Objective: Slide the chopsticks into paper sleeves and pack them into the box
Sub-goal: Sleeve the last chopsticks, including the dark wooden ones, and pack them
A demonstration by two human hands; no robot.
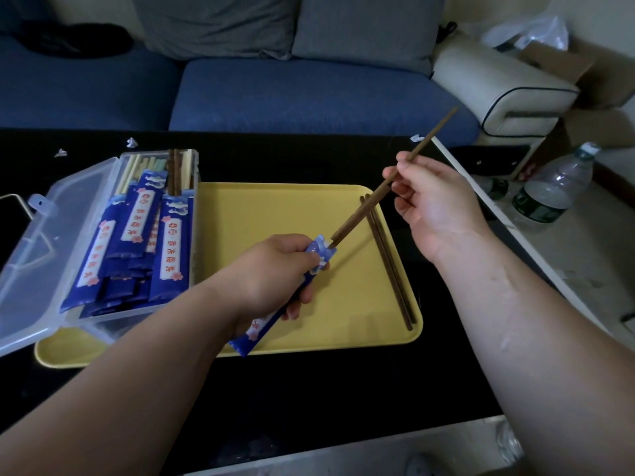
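– chopsticks (350,226), the dark wooden pair: where are they in the head view?

– in the air over the yellow tray (275,207). the right hand (433,204) pinches them near their upper end, fingers curled round them, and their lower tips sit right at the mouth of a blue paper sleeve (318,252), perhaps just inside it. it looks like the start of the insertion.

– and the left hand (275,269)?

– it is wrapped round the sleeve's middle, with the printed tail sticking out below the palm. the sleeve tilts up toward the right hand, so its opening lines up with the sticks. i'd say that is why both are held on the same slant.

– anything left to sleeve?

– one more bare pair (388,266) lies along the tray's right side, near the right hand, likely staged there for an easy pick.

– the box?

– a clear plastic box (196,166) rests on the tray's left part, its lid (41,252) flung open to the left. several sleeved pairs (171,249) lie inside, so packing seems well along.

– what else is around?

– the tray sits on a black tabletop (309,389). a blue sofa (309,94) stands beyond it, and a water bottle (549,190) is off to the right.
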